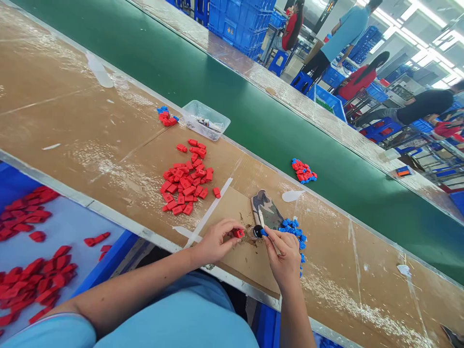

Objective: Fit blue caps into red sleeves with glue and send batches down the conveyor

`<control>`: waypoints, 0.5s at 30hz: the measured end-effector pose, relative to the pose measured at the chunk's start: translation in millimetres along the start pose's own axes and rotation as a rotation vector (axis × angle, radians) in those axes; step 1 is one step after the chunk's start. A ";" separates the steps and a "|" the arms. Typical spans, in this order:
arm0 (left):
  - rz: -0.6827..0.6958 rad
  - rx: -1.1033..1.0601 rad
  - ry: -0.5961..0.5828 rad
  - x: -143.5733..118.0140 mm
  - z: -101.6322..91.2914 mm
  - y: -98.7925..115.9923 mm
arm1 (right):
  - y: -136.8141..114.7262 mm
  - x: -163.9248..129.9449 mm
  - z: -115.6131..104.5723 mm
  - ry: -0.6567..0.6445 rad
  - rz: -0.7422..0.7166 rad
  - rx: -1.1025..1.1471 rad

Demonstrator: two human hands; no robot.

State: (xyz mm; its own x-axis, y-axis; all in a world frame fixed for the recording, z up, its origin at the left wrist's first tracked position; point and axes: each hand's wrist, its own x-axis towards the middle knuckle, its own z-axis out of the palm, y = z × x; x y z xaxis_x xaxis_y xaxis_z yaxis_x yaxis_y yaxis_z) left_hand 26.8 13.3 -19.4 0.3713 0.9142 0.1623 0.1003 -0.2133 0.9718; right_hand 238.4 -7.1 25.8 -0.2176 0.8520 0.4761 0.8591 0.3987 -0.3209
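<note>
Left hand (213, 241) pinches a small red piece (238, 233) between thumb and fingertips, fingers narrow around it, low over the brown worktop (72, 125). Right hand (284, 256) grips a small blue piece (264, 232) at its fingertips, closed tight, just across a little dark round pot (255, 232) sitting between the two sets of fingers. Blue pieces (292, 227) lie just beyond the right fingers; the red pile (184, 186) lies beyond the left fingers.

One head-worn view, close above the workbench (72, 121), tilted forward and down, conveyor belt (253, 111) beyond.
</note>
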 end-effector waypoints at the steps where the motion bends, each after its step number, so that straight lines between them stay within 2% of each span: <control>1: -0.003 -0.002 -0.003 -0.1 -0.2 0.6 | -0.1 0.1 -0.1 -0.004 0.004 0.002; 12: 0.005 0.028 0.003 -0.7 -0.7 -0.2 | -1.8 1.7 0.4 -0.001 0.003 0.017; 15: 0.011 0.022 0.007 -0.2 -0.7 1.7 | -1.1 0.0 0.3 0.018 0.066 0.057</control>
State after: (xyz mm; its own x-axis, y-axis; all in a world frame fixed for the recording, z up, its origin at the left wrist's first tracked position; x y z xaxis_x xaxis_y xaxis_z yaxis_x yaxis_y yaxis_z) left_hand 26.3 13.1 -17.7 0.3660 0.9141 0.1745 0.1165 -0.2310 0.9659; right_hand 237.4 -7.5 25.9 -0.1525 0.8710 0.4670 0.8434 0.3610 -0.3979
